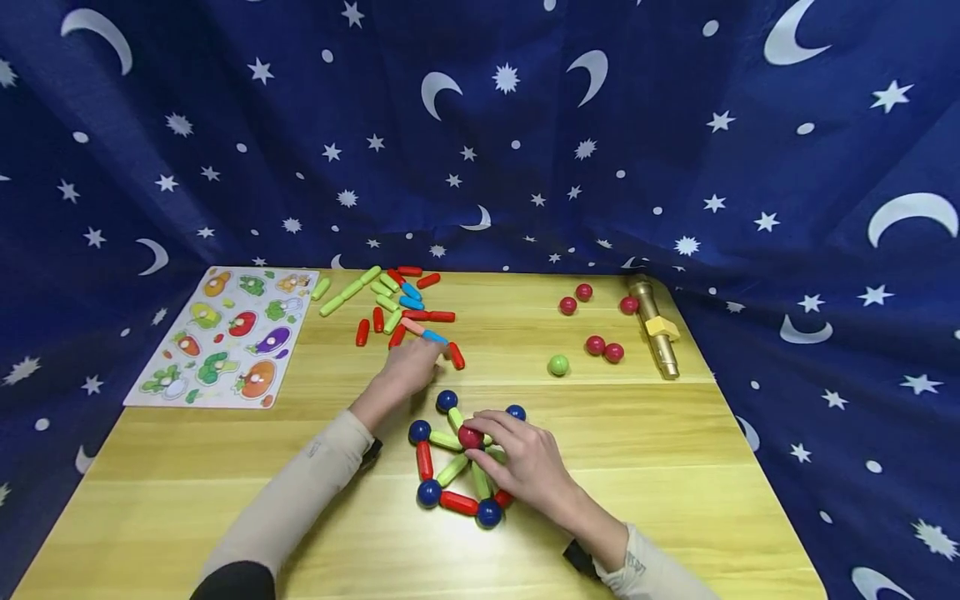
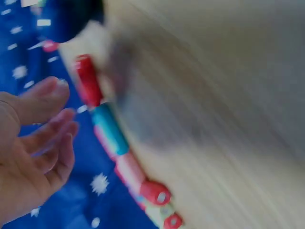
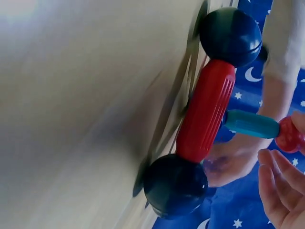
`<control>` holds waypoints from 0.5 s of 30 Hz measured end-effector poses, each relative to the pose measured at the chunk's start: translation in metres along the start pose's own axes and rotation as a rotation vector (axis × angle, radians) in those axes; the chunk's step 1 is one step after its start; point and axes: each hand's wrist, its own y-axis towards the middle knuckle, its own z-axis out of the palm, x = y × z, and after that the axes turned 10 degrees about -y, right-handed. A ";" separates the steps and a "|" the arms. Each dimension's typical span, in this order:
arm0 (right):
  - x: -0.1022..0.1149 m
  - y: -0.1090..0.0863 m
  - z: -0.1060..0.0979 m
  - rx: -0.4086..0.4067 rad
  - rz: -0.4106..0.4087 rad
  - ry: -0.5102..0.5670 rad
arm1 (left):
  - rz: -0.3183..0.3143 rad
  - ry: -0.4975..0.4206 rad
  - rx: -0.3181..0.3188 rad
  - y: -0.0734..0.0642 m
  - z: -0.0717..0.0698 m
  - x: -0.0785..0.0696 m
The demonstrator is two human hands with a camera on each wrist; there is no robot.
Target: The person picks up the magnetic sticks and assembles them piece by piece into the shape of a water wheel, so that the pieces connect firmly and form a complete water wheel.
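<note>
My right hand (image 1: 528, 467) pinches a red ball (image 1: 470, 437) between thumb and fingertips. In the right wrist view the red ball (image 3: 289, 135) sits on the end of a teal rod (image 3: 252, 124) that stands up from the structure's middle. Around it on the table lies a wheel-like frame of blue balls (image 1: 429, 493), red rods (image 1: 459, 503) at the rim and light green rods (image 1: 452, 471) as spokes. My left hand (image 1: 408, 368) reaches past the frame to the loose rods, close by a red rod (image 1: 456, 356) and a blue rod (image 1: 434, 337). Its fingers (image 2: 62, 143) are loosely bent and hold nothing.
Several loose red, green and blue rods (image 1: 429, 317) lie at the back, left of centre. A vegetable picture board (image 1: 217, 337) is at the left. Toward the right are several red balls (image 1: 595, 345), a green ball (image 1: 558, 364) and a gold tube (image 1: 654, 325). A starry curtain (image 1: 480, 167) hangs behind.
</note>
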 end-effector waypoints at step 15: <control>0.005 -0.002 0.001 0.022 0.024 0.004 | 0.110 -0.169 -0.150 -0.007 0.005 0.005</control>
